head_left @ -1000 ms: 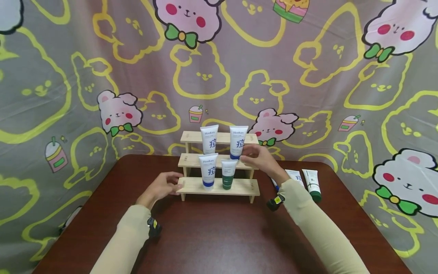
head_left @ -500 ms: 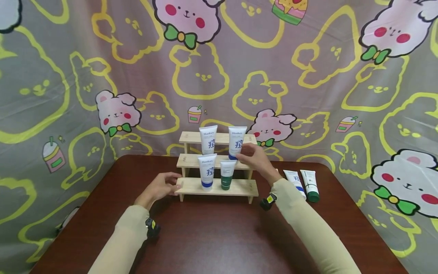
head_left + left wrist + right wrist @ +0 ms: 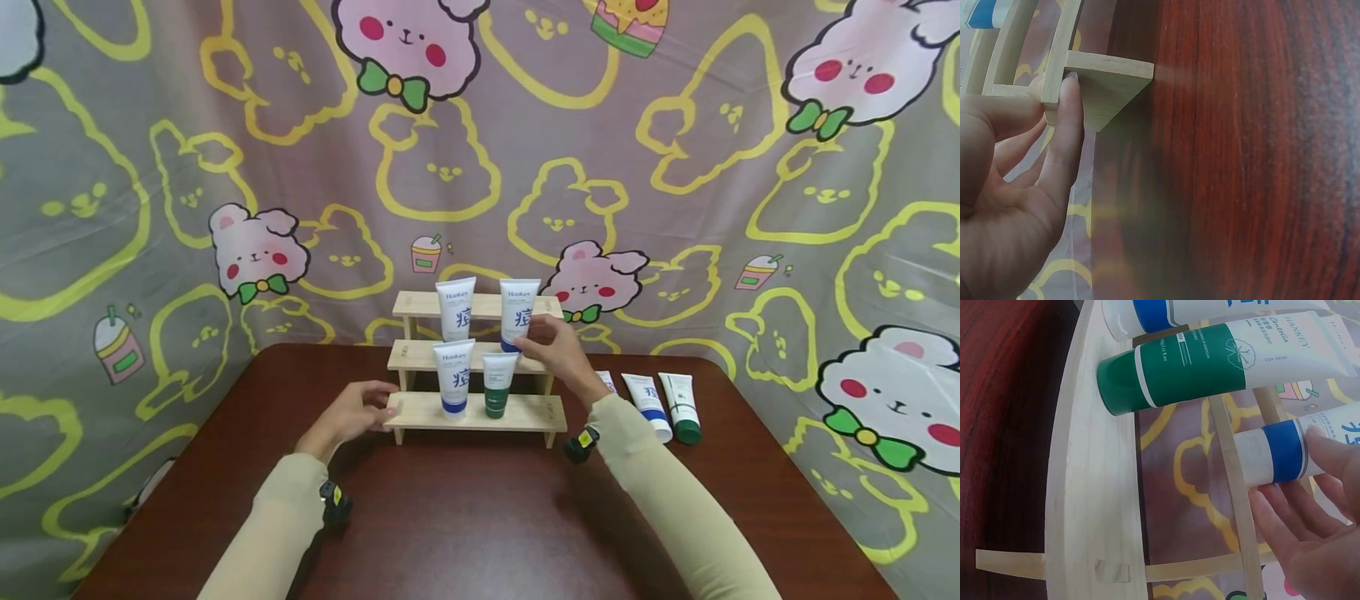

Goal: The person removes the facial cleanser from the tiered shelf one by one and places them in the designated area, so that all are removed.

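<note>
A three-step wooden display rack (image 3: 408, 408) stands on the table. My left hand (image 3: 351, 418) pinches the left end of its bottom step, thumb and fingers on either side of the board (image 3: 1054, 72). On the middle step, my right hand (image 3: 561, 354) holds the lower part of a white squeeze tube with a blue band (image 3: 517, 308); the thumb lies across its front (image 3: 1329, 450). A similar blue-banded tube (image 3: 455, 308) stands to its left. The bottom step bears another blue-banded tube (image 3: 453, 375) and a shorter white-and-green tube (image 3: 498, 385), both upright.
On the brown table (image 3: 465, 517), right of the rack, lie a blue-banded tube (image 3: 647, 404) and a white tube with a green cap (image 3: 680, 407). Another tube (image 3: 606, 381) is partly hidden by my right arm. A patterned cloth (image 3: 450, 192) hangs behind and at both sides.
My right hand has shifted slightly left, its thumb now over the front of the middle-step tube. More of the tubes lying at right shows. My left hand keeps its hold on the rack.
</note>
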`<control>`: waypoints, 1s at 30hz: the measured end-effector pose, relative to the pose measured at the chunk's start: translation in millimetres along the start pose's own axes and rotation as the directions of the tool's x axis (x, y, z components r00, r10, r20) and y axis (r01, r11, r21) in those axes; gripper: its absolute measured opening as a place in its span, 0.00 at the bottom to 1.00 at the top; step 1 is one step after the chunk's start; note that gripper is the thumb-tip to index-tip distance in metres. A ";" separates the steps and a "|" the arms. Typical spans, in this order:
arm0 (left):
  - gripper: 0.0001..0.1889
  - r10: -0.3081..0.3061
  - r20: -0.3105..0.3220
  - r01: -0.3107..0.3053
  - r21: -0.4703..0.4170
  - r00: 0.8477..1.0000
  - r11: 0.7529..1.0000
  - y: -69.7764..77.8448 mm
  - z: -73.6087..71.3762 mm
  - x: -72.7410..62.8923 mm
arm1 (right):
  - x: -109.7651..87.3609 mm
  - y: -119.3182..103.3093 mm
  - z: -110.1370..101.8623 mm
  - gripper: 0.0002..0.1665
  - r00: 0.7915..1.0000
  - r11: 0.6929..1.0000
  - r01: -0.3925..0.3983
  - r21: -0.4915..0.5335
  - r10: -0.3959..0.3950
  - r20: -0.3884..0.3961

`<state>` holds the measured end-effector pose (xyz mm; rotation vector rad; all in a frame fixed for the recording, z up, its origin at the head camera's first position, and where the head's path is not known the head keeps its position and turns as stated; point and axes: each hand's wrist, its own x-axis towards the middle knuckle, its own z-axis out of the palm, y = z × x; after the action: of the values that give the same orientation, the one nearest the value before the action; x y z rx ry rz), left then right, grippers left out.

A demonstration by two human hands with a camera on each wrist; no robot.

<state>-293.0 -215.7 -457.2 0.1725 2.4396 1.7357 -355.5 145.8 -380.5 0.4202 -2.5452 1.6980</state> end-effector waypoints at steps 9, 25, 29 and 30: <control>0.24 -0.004 0.000 0.004 0.001 1.000 1.000 -0.2 0.3 -0.6 | -0.6 3.6 4.2 0.27 0.995 0.997 0.075 -0.031 -0.077 -0.061; 0.23 -0.019 0.005 0.019 0.038 1.000 0.999 5.5 -0.5 0.1 | -8.5 2.9 -10.2 0.27 0.992 0.997 0.078 -0.010 -0.079 -0.099; 0.23 0.006 0.025 -0.007 0.044 1.000 0.999 4.5 -3.2 0.3 | -11.7 0.6 -16.0 0.28 0.991 0.996 0.090 0.000 -0.090 -0.097; 0.23 0.014 0.031 -0.015 0.044 0.999 0.999 4.0 -4.3 0.2 | -12.1 -0.1 -17.2 0.28 0.991 0.996 0.092 0.004 -0.092 -0.095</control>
<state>-293.9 -218.3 -452.1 0.2207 2.4624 1.6729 -345.7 163.8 -376.0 0.4397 -2.4145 1.6563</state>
